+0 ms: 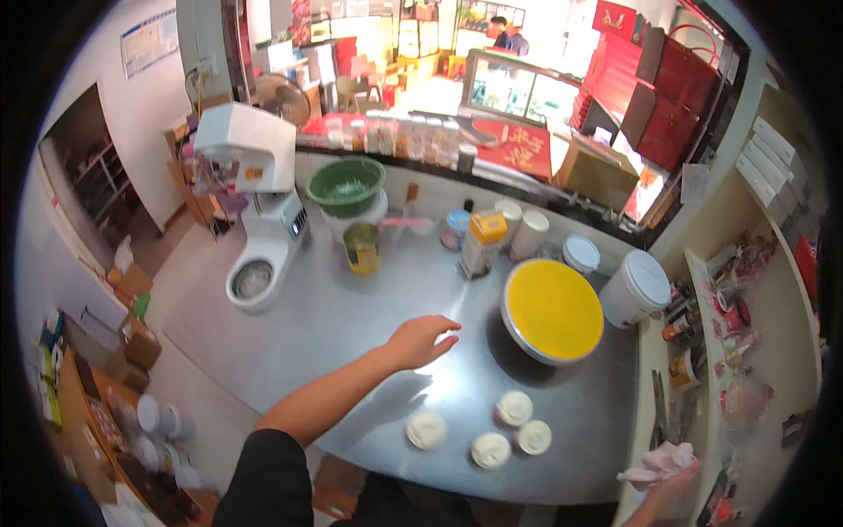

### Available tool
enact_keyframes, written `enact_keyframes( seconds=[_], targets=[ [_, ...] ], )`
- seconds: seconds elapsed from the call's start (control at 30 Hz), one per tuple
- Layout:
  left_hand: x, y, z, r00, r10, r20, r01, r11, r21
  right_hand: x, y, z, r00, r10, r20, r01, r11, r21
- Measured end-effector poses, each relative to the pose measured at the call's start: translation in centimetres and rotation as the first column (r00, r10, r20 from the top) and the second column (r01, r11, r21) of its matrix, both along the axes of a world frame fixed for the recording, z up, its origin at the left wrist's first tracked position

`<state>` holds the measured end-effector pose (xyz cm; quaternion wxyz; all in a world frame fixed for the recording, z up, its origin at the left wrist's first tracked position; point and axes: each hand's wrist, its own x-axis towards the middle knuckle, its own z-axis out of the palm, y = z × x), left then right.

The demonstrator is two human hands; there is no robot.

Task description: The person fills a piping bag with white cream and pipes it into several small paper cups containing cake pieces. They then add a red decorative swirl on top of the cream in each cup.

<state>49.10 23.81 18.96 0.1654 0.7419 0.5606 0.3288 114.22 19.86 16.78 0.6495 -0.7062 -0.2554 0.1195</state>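
My left hand (pixel 423 342) reaches over the middle of the steel table, fingers curled, with a small whitish bit at the fingertips that I cannot make out. Below it on the table stand several small round cakes with white cream tops: one cream-topped cake (pixel 426 430) sits apart at the left, the others are grouped around another cake (pixel 490 451). At the lower right edge, my right hand (pixel 678 488) is closed around a crumpled pale pinkish-white cloth (pixel 660 465), beyond the table's right side.
A large round tub with a yellow top (pixel 553 310) stands right of my left hand. Behind are a carton (pixel 483 246), an open can (pixel 361 249), a green bowl (pixel 346 187) and a white mixer-like machine (pixel 263 237). A white bucket (pixel 636 290) and shelves line the right.
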Motion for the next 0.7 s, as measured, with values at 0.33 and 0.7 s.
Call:
enact_keyframes(
  seconds=[0.33,0.7],
  targets=[
    [-8.8,8.3,-1.5,0.986,-0.039,-0.161,0.022,0.994,-0.108,-7.3,-7.3,-2.2,0.995,-0.087,-0.056,0.093,0.99,0.107],
    [-6.6,20.2,-0.5,0.901,0.142,-0.41,-0.171,0.985,-0.036,-12.7,-13.2,-3.7,0.92,-0.141,-0.365,0.175,0.983,0.061]
  ],
)
